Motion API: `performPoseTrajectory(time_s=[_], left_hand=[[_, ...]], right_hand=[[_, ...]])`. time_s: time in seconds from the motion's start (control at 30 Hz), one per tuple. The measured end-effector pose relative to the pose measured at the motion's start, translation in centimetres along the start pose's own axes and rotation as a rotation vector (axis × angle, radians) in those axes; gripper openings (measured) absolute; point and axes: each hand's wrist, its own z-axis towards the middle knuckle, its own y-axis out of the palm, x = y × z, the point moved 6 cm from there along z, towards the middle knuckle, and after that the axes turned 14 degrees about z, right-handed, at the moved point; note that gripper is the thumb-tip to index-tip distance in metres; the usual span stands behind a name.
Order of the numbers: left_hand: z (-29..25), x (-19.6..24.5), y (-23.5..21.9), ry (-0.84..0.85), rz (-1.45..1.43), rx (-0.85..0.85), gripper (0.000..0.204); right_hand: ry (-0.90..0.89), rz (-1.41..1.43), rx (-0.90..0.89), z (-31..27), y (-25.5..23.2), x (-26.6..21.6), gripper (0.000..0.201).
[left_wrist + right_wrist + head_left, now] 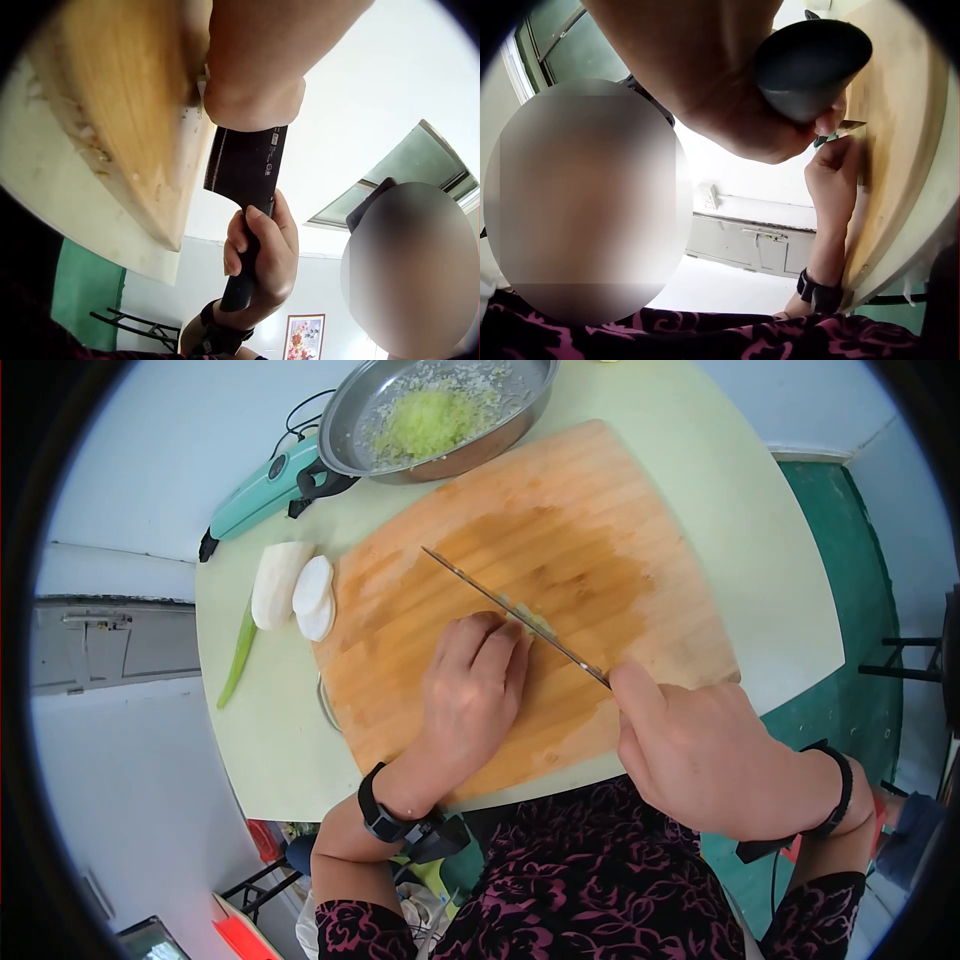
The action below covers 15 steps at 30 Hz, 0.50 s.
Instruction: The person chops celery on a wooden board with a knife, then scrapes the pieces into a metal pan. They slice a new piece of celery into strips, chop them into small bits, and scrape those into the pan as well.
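One knife (251, 161) is clasped in my right grip (705, 745), its blade beside pale-green pieces (530, 616) at the head view's centre, on the cutting board (600, 490). My left grip (475, 675) curls beside them; I cannot tell its hold.

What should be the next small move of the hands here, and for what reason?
Probably, the left hand should draw its fingertips back slightly before another cut: in the head view, its bent fingers are very close to the cleaver, which the right hand grips, and pale green vegetable bits lie along the blade on the cutting board.
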Motion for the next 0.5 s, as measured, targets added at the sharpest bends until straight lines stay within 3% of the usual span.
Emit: performPoseTrajectory(time_s=[0.33,0.43,0.5], left_hand=[[0.2,0.1,-0.1,0.046,0.033,-0.038,0.019],[0.1,-0.1,0.1,0.029,0.012,-0.045,0.020],[-0.2,-0.1,0.1,0.012,0.001,-0.039,0.023]], right_hand=[[0.001,-0.062,-0.057,-0.2,1.1,0.0,0.018],[0.106,-0.008,-0.114,1.2,1.6,1.0,0.019],[0.052,-0.030,-0.056,1.7,1.7,1.2,0.018]])
